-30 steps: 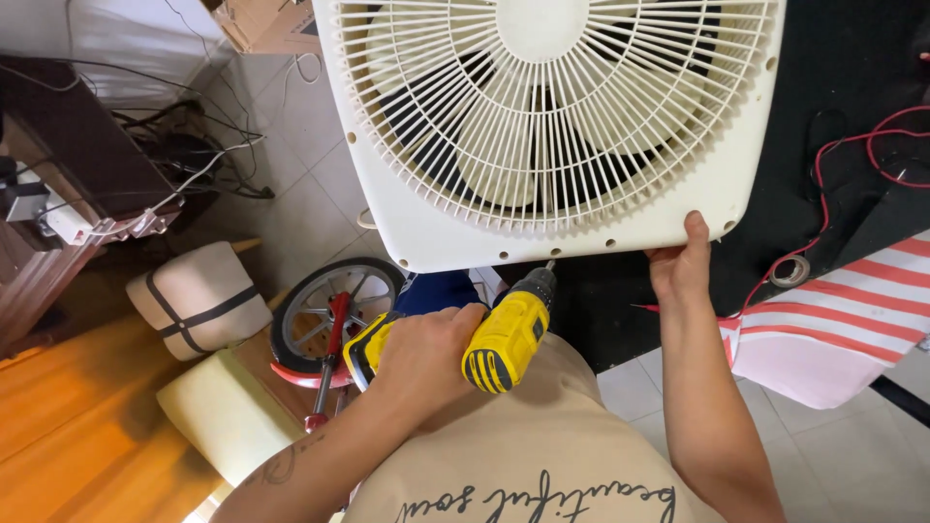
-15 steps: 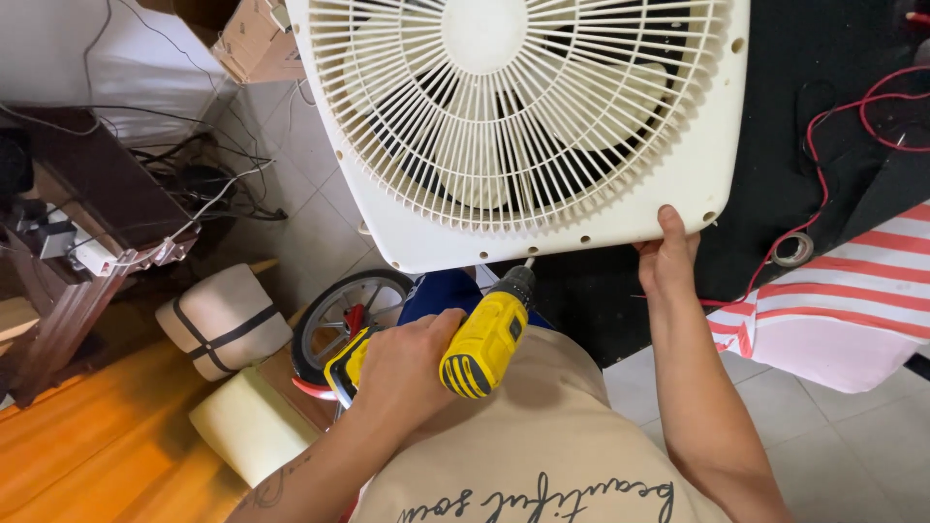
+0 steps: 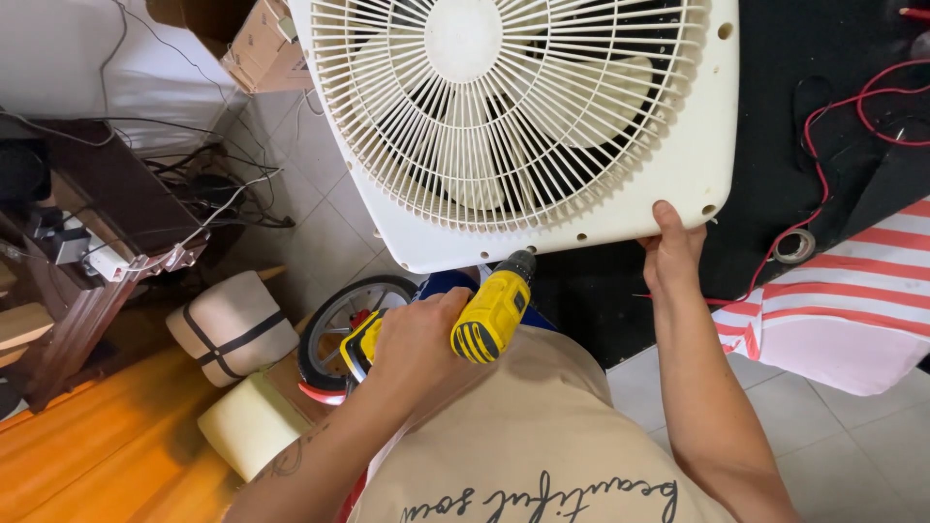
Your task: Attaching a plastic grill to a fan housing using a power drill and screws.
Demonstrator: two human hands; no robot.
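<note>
A person's left hand (image 3: 417,334) is wrapped tight around the grip of a yellow cordless drill (image 3: 489,312) at the centre of the frame, its black nose pointing up and touching the lower rim of a cream box fan (image 3: 697,145), at a small hole in the casing. The right hand (image 3: 673,247), to the right of centre, clasps that same lower edge near the rounded corner, thumb over the front face and fingers hidden behind, apparently steadying the fan against the push of the tool. The fan fills the upper middle of the frame, grille towards the camera, tilted and propped against a dark worktop (image 3: 823,39) at upper right, where red wires (image 3: 872,107) loop beside a small roll of tape (image 3: 800,246). A striped red-and-white cloth (image 3: 843,291) lies at right. Below left of the drill a small spoked wheel (image 3: 334,324) and pale cushions (image 3: 232,324) rest on the floor, near tangled cables (image 3: 213,194) at left.
</note>
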